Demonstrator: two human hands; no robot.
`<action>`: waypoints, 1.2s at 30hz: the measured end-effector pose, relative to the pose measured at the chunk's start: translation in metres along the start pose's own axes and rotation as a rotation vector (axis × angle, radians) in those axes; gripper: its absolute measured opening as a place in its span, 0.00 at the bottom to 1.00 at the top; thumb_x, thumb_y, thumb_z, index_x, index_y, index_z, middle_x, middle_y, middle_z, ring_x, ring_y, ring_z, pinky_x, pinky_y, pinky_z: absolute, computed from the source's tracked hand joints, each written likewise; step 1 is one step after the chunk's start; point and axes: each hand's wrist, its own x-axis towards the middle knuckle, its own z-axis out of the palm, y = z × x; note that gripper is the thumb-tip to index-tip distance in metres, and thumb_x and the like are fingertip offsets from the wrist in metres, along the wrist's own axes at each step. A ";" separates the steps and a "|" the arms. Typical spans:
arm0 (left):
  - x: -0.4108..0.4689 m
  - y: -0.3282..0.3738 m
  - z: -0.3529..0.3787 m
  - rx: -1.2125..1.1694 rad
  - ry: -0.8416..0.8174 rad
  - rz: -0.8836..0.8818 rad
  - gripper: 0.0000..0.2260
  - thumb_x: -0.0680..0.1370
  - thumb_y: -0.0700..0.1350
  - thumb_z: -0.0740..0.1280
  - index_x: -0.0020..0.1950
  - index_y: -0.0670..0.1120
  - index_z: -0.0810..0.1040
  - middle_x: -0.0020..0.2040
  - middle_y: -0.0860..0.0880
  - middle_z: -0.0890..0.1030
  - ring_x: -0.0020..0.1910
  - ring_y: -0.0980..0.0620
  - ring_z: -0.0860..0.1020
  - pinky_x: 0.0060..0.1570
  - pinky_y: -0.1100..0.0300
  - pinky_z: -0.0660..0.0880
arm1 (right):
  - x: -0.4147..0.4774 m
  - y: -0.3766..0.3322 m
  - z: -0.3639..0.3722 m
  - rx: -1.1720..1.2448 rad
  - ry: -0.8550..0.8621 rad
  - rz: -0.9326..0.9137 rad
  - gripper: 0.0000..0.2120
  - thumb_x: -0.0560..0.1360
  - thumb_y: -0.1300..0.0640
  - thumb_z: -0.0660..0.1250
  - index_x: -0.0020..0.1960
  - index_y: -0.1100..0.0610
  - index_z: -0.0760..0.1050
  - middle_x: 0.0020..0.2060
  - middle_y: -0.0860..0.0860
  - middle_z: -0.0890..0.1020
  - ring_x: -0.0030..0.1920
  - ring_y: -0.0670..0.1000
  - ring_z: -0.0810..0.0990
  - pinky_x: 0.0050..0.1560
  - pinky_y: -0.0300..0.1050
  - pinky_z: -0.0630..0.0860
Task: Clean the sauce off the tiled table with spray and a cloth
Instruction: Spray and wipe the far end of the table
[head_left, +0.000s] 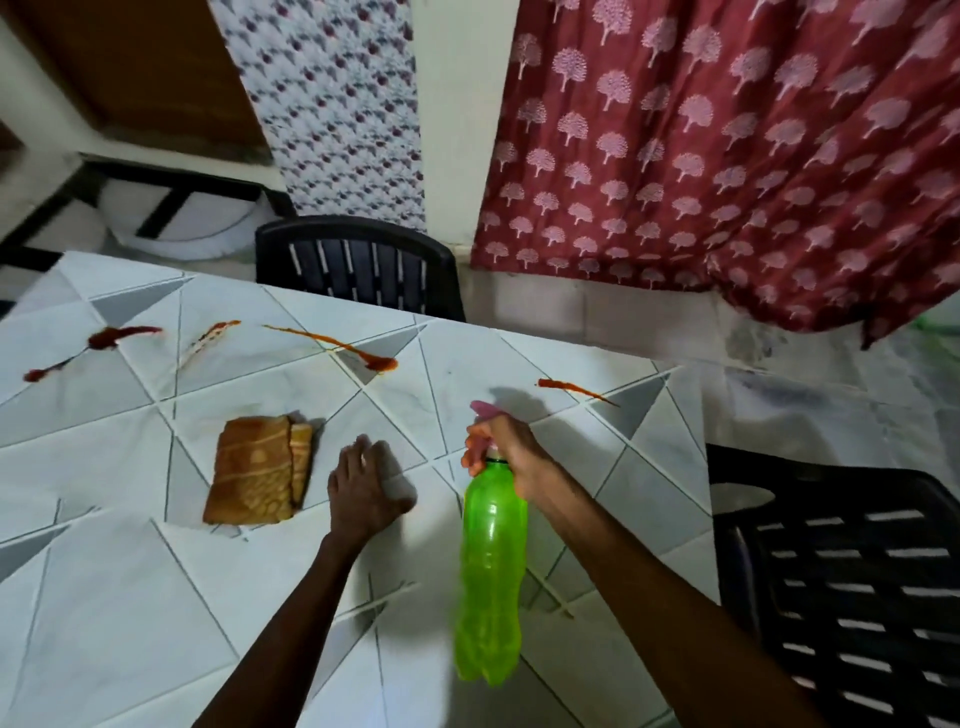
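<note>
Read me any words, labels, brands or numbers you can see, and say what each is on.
No readable text anywhere.
Green spray bottle: no label shows.
Folded cloth and red curtain: patterns only.
Tiled table: only tile lines and sauce streaks.

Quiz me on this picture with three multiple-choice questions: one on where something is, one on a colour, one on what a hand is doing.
1. The cloth lies:
A. in the right hand
B. on the table, left of the left hand
C. draped over the spray bottle

2. The spray bottle's body is:
A. green
B. blue
C. white

3. The right hand:
A. rests flat on the table
B. holds the cloth
C. grips the spray bottle near its top

Answers:
1. B: the cloth lies folded on the tiles beside that hand.
2. A: the plastic body is bright green.
3. C: the fingers curl round the bottle's neck.
</note>
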 end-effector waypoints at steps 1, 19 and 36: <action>-0.004 -0.003 0.000 -0.002 0.009 -0.023 0.51 0.56 0.70 0.59 0.70 0.39 0.69 0.70 0.35 0.71 0.66 0.32 0.71 0.57 0.36 0.72 | -0.002 0.006 0.007 -0.017 -0.026 0.002 0.15 0.80 0.66 0.59 0.66 0.59 0.72 0.28 0.58 0.75 0.27 0.56 0.78 0.28 0.41 0.72; -0.068 0.097 0.034 -0.013 -0.124 0.018 0.49 0.64 0.60 0.78 0.77 0.45 0.60 0.79 0.44 0.57 0.77 0.42 0.56 0.72 0.46 0.60 | -0.136 0.079 -0.197 0.065 0.497 -0.026 0.06 0.81 0.62 0.61 0.56 0.59 0.74 0.29 0.59 0.76 0.20 0.51 0.74 0.23 0.38 0.69; -0.222 0.090 0.049 0.023 -0.104 -0.190 0.52 0.63 0.59 0.79 0.78 0.43 0.57 0.78 0.43 0.59 0.76 0.42 0.58 0.72 0.46 0.60 | -0.192 0.114 -0.154 -0.044 0.118 -0.070 0.17 0.77 0.67 0.60 0.64 0.60 0.77 0.35 0.59 0.78 0.31 0.56 0.79 0.27 0.41 0.69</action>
